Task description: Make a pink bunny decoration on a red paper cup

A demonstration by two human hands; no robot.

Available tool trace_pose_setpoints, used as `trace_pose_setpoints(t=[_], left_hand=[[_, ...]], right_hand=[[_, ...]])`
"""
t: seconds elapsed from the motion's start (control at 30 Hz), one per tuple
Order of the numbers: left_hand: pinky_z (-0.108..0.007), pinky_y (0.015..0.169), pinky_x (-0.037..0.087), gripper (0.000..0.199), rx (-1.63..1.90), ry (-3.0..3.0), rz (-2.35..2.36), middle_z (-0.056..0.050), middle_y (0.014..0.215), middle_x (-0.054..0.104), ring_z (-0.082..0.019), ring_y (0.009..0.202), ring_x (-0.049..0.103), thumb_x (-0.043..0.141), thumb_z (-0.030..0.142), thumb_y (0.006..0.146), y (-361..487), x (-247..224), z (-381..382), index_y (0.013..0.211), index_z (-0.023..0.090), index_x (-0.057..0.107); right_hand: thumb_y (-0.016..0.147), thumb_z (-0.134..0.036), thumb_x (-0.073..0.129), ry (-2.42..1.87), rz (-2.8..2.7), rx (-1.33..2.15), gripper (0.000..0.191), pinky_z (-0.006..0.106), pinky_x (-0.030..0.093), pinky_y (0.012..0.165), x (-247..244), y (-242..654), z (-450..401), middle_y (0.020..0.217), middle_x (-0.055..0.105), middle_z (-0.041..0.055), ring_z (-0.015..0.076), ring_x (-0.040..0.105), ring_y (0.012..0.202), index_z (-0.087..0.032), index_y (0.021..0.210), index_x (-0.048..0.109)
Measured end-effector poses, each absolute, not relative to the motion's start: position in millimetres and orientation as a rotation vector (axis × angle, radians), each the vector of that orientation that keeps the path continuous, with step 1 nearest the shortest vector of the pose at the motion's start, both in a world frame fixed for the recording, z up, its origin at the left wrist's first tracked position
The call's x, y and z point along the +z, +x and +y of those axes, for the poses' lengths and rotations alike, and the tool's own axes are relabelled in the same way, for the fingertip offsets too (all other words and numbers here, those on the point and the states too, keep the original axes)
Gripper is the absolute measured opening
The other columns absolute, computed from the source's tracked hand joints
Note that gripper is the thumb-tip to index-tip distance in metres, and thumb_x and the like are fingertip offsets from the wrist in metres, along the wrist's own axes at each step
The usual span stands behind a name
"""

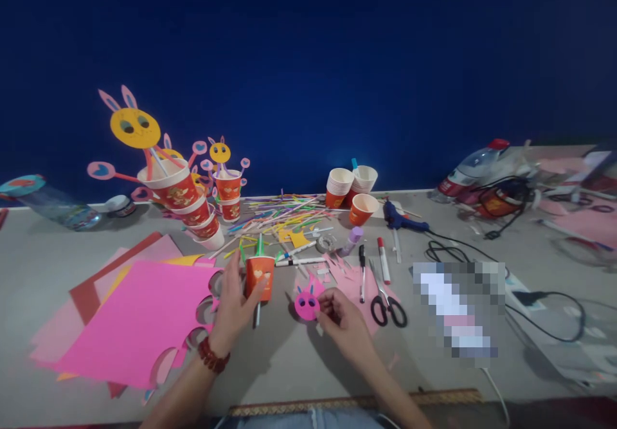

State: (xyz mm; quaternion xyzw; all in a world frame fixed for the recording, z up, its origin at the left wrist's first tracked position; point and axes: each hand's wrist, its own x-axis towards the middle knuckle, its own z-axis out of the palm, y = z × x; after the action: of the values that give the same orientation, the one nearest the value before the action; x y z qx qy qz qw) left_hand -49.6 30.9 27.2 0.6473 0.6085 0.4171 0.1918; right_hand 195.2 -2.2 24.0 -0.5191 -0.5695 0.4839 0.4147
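My left hand (233, 307) holds an orange-red paper cup (260, 269) between thumb and fingers, with green straws (260, 245) rising from its top and a pale straw (258, 315) showing below. My right hand (343, 319) pinches the right edge of a pink paper bunny face (306, 311) over the desk (299, 368), between the cup and the black-handled scissors (398, 312).

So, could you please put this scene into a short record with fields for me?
left hand: the hand holds an orange paper cup with green pieces at its top
right hand: the hand holds a pink paper face with eyes and ears
left of the hands: pink sheet, with cut-outs along its right edge
right of the hands: scissors, red marker
behind: loose straws, blue glue gun
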Motion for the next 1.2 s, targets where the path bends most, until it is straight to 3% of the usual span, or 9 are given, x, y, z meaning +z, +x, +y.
trace_pose_setpoints(t=[0.1,0.2,0.3,0.37,0.5,0.7,0.9,1.03,1.2], left_hand=[[-0.060,0.114,0.024,0.056,1.192,2.167,1.760,-0.014,0.152,0.031,-0.035,0.143,0.026,0.063,0.028,0.086,-42.5,41.4,15.9,0.139,0.025,0.042],[-0.057,0.108,0.036,0.041,1.115,2.213,1.544,-0.011,0.135,0.050,-0.033,0.129,0.045,0.063,0.026,0.086,-26.3,48.3,-1.3,0.125,0.029,0.054],[-0.047,0.094,0.052,0.048,1.024,1.888,1.313,-0.012,0.131,0.054,-0.029,0.113,0.059,0.063,0.030,0.087,-3.9,45.2,-12.6,0.132,0.028,0.047],[-0.043,0.089,0.055,0.046,1.068,1.639,1.216,-0.012,0.127,0.059,-0.026,0.104,0.064,0.061,0.032,0.088,10.2,41.0,-15.8,0.131,0.027,0.046],[-0.044,0.098,0.051,0.041,1.149,1.438,1.085,-0.013,0.129,0.059,-0.028,0.115,0.061,0.065,0.033,0.085,26.8,35.2,-18.8,0.124,0.026,0.055],[-0.044,0.101,0.048,0.054,1.142,1.271,0.931,-0.015,0.128,0.062,-0.029,0.115,0.061,0.070,0.039,0.081,32.4,37.6,-22.8,0.130,0.020,0.055],[-0.040,0.100,0.046,0.049,1.085,1.123,0.863,-0.012,0.125,0.064,-0.029,0.114,0.060,0.071,0.041,0.079,24.8,43.6,-20.1,0.123,0.020,0.062],[-0.035,0.090,0.047,0.047,0.923,0.994,0.695,-0.010,0.105,0.069,-0.024,0.097,0.063,0.069,0.040,0.082,15.9,41.2,-18.9,0.123,0.018,0.062],[-0.025,0.070,0.045,0.052,0.817,0.853,0.498,-0.007,0.086,0.069,-0.016,0.075,0.061,0.075,0.040,0.077,19.0,43.4,-18.0,0.120,0.017,0.058]], right_hand=[[0.084,-0.024,0.059,-1.313,-1.457,1.058,0.005,0.025,0.046,0.059,30.7,190.9,-4.6,0.069,0.058,-0.0009,0.0153,0.056,0.062,-0.020,0.083,0.057],[0.087,-0.024,0.057,-1.294,-1.479,0.943,0.005,0.026,0.049,0.062,36.6,185.2,-9.2,0.075,0.061,0.0015,0.0162,0.059,0.067,-0.020,0.084,0.057],[0.088,-0.018,0.055,-1.213,-1.507,0.722,0.005,0.030,0.052,0.069,40.4,180.9,-16.8,0.081,0.063,0.0036,0.0179,0.063,0.077,-0.022,0.087,0.056],[0.085,-0.011,0.056,-1.128,-1.552,0.531,0.013,0.032,0.053,0.072,42.3,180.1,-23.0,0.084,0.064,0.0042,0.0190,0.064,0.081,-0.023,0.090,0.057],[0.079,-0.004,0.057,-0.994,-1.675,0.287,0.030,0.036,0.054,0.069,45.4,183.0,-32.0,0.086,0.065,0.0049,0.0207,0.064,0.079,-0.027,0.099,0.060],[0.080,-0.006,0.057,-0.926,-1.731,0.210,0.026,0.037,0.054,0.066,46.8,182.3,-28.2,0.085,0.065,0.0060,0.0209,0.062,0.077,-0.023,0.100,0.060],[0.082,-0.010,0.058,-0.852,-1.764,0.450,0.031,0.038,0.054,0.073,51.4,189.9,-26.2,0.096,0.064,0.0082,0.0231,0.061,0.089,-0.022,0.111,0.057],[0.088,-0.017,0.052,-0.950,-1.655,0.718,0.029,0.037,0.051,0.077,54.4,203.5,-21.2,0.105,0.059,0.0099,0.0232,0.059,0.092,-0.023,0.117,0.055],[0.091,-0.023,0.056,-0.958,-1.546,1.019,0.006,0.031,0.049,0.073,50.1,200.7,-14.0,0.093,0.058,0.0061,0.0204,0.059,0.087,-0.022,0.093,0.061]])
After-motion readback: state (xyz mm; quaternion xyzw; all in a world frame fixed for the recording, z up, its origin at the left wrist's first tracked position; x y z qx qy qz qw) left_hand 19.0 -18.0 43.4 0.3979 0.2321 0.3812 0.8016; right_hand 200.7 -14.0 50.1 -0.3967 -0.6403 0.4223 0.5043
